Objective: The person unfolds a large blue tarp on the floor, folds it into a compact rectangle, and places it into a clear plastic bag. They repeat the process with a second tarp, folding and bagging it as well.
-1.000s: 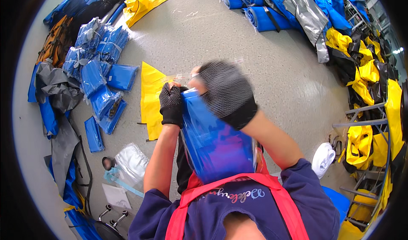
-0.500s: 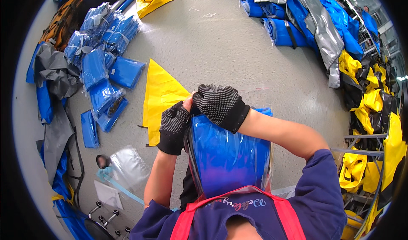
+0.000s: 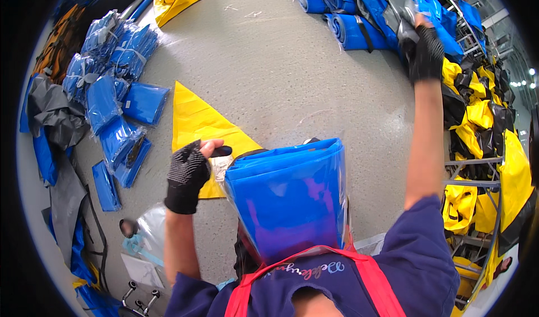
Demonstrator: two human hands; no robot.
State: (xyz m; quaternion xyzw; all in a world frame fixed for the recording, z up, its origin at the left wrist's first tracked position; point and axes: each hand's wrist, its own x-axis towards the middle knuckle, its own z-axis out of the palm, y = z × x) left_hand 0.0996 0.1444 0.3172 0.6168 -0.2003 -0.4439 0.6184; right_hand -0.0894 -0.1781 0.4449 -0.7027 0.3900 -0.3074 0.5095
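Observation:
A folded blue sheet (image 3: pixel 286 188) in a clear plastic bag (image 3: pixel 343 171) lies upright against my lap, its folded top edge showing at the bag's far end. My left hand (image 3: pixel 188 174), in a black dotted glove with bare fingertips, is closed beside the bag's upper left corner. Crumpled clear film (image 3: pixel 220 165) shows just under its fingers. My right hand (image 3: pixel 425 50) is stretched far out to the upper right, in front of a grey sheet (image 3: pixel 396 5). Motion blurs its fingers, and whether they hold anything is unclear.
Bagged blue packs (image 3: pixel 109 101) are heaped at the left. A yellow triangular sheet (image 3: pixel 196 115) lies on the floor beyond my left hand. Rolled blue sheets (image 3: pixel 356 32) rest at the far right, and yellow-and-black material (image 3: pixel 477 120) hangs along a metal frame (image 3: pixel 474 161).
My hands have parted from the bag's upper left corner. The right swung far out to the upper right; the left shifted left. The blue sheet's folded top now shows more fully.

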